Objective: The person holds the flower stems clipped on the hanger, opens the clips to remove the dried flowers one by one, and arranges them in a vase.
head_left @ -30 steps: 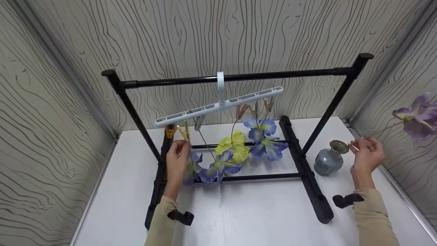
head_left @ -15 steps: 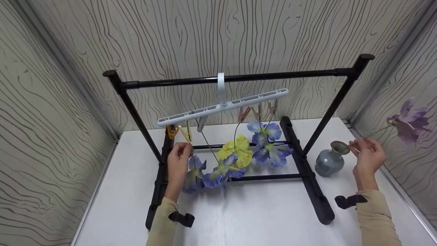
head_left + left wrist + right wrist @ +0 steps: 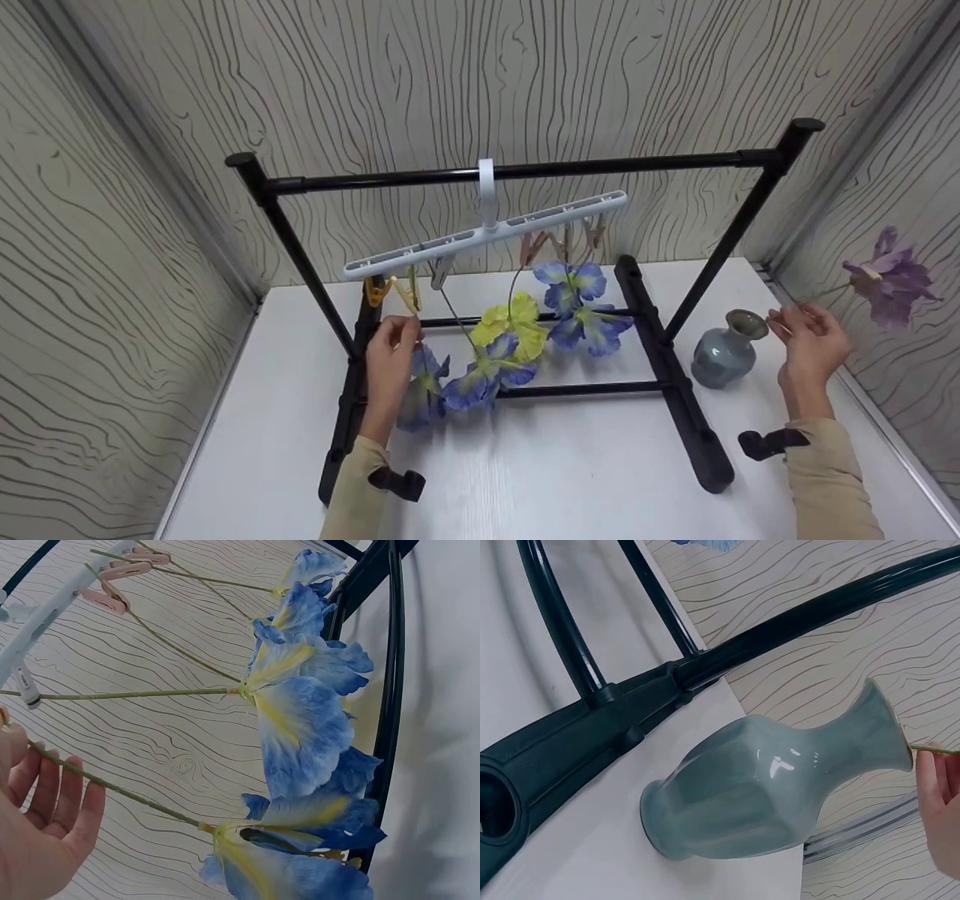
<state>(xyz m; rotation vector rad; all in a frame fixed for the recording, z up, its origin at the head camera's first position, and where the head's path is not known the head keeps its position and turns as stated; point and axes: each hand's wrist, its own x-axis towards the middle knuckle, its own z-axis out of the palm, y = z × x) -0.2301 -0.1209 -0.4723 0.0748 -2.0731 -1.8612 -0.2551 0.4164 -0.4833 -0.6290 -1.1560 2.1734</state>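
The purple flower (image 3: 892, 281) is at the far right of the head view, beyond the right hand (image 3: 814, 349), its thin stem running leftward to that hand. The right forearm reaches up from the lower right, the hand bent over toward the vase (image 3: 724, 356) with its fingers pinching the stem right at the rim. Whether the stem's tip lies inside the mouth cannot be made out. The vase, blue-grey and glossy, stands upright on the white bench (image 3: 570, 472), just beside the foot of the black rack (image 3: 622, 166).

The left forearm also rises from below, the left hand (image 3: 390, 360) raised just under a pale yellow clip (image 3: 407, 294). Its thumb and fingers pinch the stem of a blue flower (image 3: 421, 397), whose head hangs below and beside the hand; in the left wrist view, the other fingers lie loosely bent behind the stem. Next to it, a yellow flower (image 3: 529, 334) and other blue flowers (image 3: 487, 379) dangle from clips under the tilted pale hanger (image 3: 487, 229), hooked over the rack's crossbar. Both sleeves (image 3: 360, 480) are beige.
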